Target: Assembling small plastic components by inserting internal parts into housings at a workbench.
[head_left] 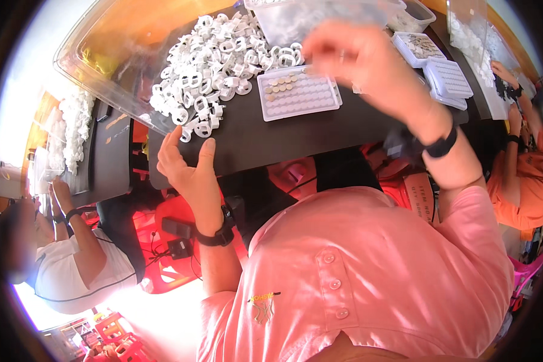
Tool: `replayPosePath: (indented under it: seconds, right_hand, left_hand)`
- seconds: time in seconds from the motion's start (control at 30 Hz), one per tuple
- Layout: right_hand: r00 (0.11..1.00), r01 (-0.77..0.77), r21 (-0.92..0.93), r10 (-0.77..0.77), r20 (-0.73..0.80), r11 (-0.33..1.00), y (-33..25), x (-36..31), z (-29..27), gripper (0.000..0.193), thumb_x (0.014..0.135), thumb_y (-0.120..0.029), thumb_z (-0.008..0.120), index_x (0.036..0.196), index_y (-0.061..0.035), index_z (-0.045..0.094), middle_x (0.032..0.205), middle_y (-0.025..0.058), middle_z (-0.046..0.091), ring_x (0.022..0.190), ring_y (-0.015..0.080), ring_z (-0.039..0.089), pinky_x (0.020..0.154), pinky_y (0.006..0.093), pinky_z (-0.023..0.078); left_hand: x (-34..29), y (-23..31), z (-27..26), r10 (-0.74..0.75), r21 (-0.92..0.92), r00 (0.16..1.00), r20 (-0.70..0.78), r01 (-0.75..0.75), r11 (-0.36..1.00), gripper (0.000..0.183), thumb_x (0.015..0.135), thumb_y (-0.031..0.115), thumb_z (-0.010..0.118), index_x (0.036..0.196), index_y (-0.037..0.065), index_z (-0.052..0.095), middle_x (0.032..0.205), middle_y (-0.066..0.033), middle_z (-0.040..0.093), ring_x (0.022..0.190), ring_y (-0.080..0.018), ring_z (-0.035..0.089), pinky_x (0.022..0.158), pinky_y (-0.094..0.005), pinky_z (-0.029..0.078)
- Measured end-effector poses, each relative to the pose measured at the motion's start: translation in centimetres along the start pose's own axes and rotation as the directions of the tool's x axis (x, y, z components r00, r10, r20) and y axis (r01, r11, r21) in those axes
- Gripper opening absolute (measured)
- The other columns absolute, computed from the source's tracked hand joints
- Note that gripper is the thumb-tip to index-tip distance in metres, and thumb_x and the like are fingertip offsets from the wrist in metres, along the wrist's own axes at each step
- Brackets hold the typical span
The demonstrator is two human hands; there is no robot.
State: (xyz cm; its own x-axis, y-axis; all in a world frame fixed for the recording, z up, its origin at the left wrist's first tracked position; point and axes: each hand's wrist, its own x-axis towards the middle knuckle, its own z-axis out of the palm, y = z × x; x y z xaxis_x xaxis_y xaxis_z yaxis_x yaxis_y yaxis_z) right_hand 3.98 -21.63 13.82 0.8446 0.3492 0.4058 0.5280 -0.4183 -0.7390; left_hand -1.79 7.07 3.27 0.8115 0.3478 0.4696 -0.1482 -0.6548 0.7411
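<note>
A heap of small white ring-shaped plastic parts [223, 66] covers the far left of the dark table [271, 139]. Beside its near edge is my left hand [190, 169], thumb and fingers spread, with nothing visible in it. To the right of the heap lies a white plastic tray [301, 110] with rows of small wells. Several small round beige discs [281, 87] sit in its far left part. My right hand [368, 72] is raised over the tray's far right side. Motion blurs its bent fingers, so whether they hold anything is unclear.
A clear plastic sheet-like bin wall [102, 66] slants at the left. A translucent tub [326, 12] stands behind. Stacked white trays [449, 81] and a tray of discs [419, 47] lie at the right. People work at both sides, one in white [84, 265], another in orange [522, 187].
</note>
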Motion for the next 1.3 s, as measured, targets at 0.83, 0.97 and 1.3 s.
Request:
replayPosePath:
  seconds: [0.83, 0.97, 1.3]
  right_hand:
    - [0.948, 0.209, -0.616, -0.312, -0.062, 0.76, 7.3, -6.4, 4.5, 0.013, 0.069, -0.019, 0.067, 0.075, -0.0105, 0.059, 0.079, 0.0064, 0.053, 0.079, 0.0276, 0.055, 0.068, 0.0409, 0.047]
    - [0.947, 0.144, -0.625, -0.289, -0.137, 0.767, 6.4, -6.8, 4.6, 0.008, 0.074, -0.018, 0.065, 0.074, -0.0095, 0.064, 0.087, 0.0065, 0.058, 0.087, 0.0282, 0.055, 0.075, 0.0402, 0.042]
    - [0.897, 0.199, -0.502, -0.363, -0.253, 0.841, 6.2, -7.4, 4.0, 0.012, 0.076, -0.016, 0.071, 0.081, -0.0107, 0.062, 0.086, 0.0046, 0.055, 0.08, 0.0264, 0.056, 0.068, 0.0392, 0.044]
  left_hand:
    - [0.1, -1.3, 4.1, 0.212, 0.187, 0.97, 0.123, -0.232, 0.955, 0.045, 0.075, 0.011, 0.081, 0.117, 0.0, 0.066, 0.111, -0.0144, 0.062, 0.104, -0.0292, 0.057, 0.089, -0.0407, 0.048]
    - [0.1, -0.4, 4.3, 0.177, 0.193, 0.976, 0.127, -0.199, 0.961, 0.043, 0.071, 0.001, 0.081, 0.111, -0.003, 0.064, 0.112, -0.0151, 0.062, 0.105, -0.0295, 0.055, 0.08, -0.0377, 0.048]
    - [-1.0, 1.2, 3.1, 0.12, 0.147, 0.992, 0.045, -0.126, 0.981, 0.031, 0.073, 0.004, 0.08, 0.101, -0.003, 0.068, 0.094, -0.0113, 0.067, 0.083, -0.0253, 0.061, 0.075, -0.0368, 0.05]
